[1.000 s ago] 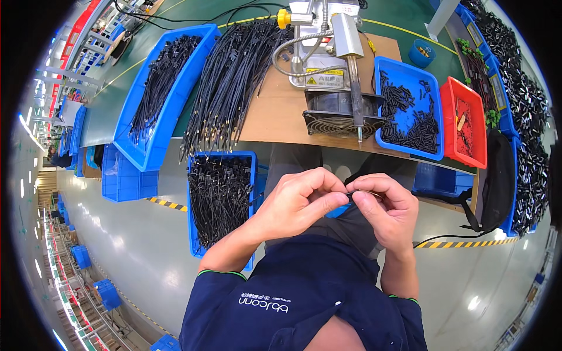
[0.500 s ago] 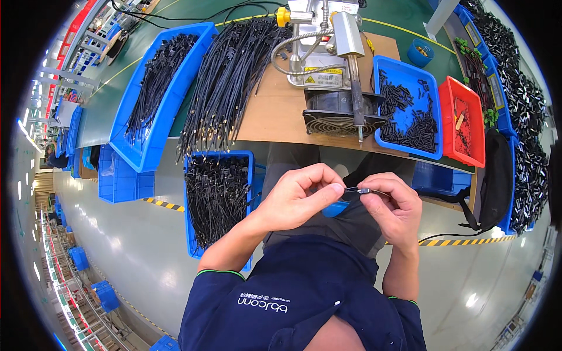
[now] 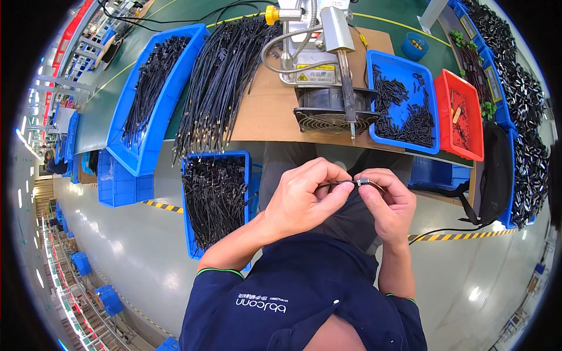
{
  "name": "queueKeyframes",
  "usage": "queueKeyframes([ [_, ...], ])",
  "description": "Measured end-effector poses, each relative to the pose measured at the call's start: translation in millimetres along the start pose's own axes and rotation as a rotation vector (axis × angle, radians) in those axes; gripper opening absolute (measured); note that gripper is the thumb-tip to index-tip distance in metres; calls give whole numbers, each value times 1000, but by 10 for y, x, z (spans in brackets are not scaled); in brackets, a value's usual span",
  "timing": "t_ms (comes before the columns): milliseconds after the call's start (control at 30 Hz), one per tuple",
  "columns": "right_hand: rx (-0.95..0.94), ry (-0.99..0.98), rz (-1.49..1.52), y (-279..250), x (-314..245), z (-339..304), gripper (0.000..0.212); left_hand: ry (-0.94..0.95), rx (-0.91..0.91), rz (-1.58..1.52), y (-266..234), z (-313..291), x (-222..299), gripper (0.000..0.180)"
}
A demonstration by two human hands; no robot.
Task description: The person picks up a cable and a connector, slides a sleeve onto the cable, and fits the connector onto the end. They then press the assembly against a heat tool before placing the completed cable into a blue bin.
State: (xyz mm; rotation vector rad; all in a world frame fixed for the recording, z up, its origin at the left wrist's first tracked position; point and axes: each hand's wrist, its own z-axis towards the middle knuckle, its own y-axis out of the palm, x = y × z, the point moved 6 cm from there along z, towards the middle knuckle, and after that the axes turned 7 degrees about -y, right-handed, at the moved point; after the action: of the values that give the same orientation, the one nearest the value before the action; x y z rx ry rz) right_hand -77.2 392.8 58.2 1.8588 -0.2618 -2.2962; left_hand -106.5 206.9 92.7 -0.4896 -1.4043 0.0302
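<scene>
Around a green tabletop (image 3: 96, 111), a bright factory hall with a glossy grey floor (image 3: 140, 257). Just short of the tabletop's front edge, above the lap: a thin black cable (image 3: 330, 184) pinched between thumb and finger in the left grip (image 3: 307, 190), and a small connector-like piece (image 3: 363, 182) pinched the same way in the right grip (image 3: 389, 202). Just beside the left fingertips, that piece; cannot tell whether joined to the cable. At the tabletop's left, jutting past the front edge, a long blue bin (image 3: 170, 102) of black cables; beside it, a loose cable pile (image 3: 219, 82), tips overhanging. Below that edge, a blue crate (image 3: 247, 175) packed with cables. Near the right front corner, a blue tray (image 3: 401, 64) of short black tubes (image 3: 418, 126), then a red bin (image 3: 446, 117) with dark scraps.
</scene>
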Motion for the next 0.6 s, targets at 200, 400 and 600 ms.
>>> queueKeyframes([
  [200, 8, -21, 9, -19, 30, -45, 22, -164, -28, -92, 77, 27, -40, 8],
  [400, 33, -20, 50, -29, 94, -71, 22, -270, -96, -203, 162, 31, -181, 7],
  [600, 39, 27, 71, -22, 138, -90, 21, -266, -80, -247, 188, 24, -242, 6],
])
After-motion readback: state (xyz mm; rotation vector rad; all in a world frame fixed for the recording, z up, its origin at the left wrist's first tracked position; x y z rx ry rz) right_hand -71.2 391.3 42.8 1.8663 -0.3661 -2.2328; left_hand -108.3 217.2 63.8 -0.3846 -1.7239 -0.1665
